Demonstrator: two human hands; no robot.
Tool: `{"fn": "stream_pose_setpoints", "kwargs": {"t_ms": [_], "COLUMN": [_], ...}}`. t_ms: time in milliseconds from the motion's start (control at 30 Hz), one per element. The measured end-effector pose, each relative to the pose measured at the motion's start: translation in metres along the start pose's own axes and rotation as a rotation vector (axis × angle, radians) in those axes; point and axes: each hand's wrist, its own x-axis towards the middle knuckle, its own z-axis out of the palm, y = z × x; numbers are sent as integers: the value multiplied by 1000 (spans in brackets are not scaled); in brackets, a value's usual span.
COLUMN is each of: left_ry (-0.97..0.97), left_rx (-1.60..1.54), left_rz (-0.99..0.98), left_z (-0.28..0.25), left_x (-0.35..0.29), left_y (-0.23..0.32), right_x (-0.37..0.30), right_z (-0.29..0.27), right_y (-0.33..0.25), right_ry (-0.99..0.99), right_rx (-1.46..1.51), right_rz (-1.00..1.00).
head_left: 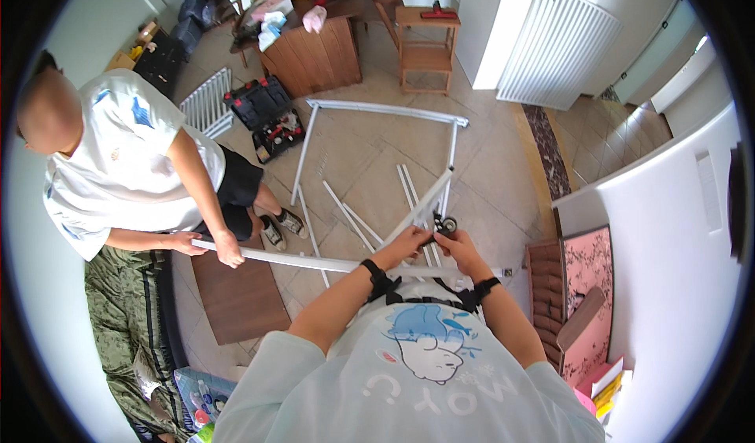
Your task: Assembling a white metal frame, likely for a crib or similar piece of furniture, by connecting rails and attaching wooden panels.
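Observation:
In front of my body, both of my hands meet at a small black caster wheel point(447, 224). My left hand point(407, 243) is closed, its fingertips at the caster's dark base, which is partly hidden. With thumb and fingers bent, my right hand point(464, 252) grips the caster from the right side. A slanting white rail point(423, 207) runs close past my left fingers. Nearer my waist lies a long white metal rail point(314, 262), its left end held in both hands by another person point(134, 160).
A white rectangular frame point(385, 111) lies on the tiled floor, with several loose white bars point(346, 215) inside and beside it. An open black toolbox point(271, 116) stands beyond the person. A wooden chair-like stand point(427, 49), a white slatted panel point(560, 46) and a sofa point(126, 325) surround the area.

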Motion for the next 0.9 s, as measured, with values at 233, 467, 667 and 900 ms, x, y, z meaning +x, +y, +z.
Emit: {"fn": "stream_pose_setpoints", "kwargs": {"t_ms": [233, 467, 667, 900], "left_ry": [-99, -58, -106, -96], "left_rx": [-57, 134, 125, 29], "left_rz": [-64, 212, 355, 180], "left_z": [-4, 7, 5, -2], "left_x": [3, 4, 0, -3], "left_y": [-11, -17, -11, -11], "right_x": [-8, -7, -7, -6], "right_z": [2, -1, -2, -3], "right_y": [-1, 7, 6, 7], "right_ry": [78, 31, 63, 81], "right_rx": [13, 99, 122, 84], "right_rz": [47, 42, 43, 64]}}
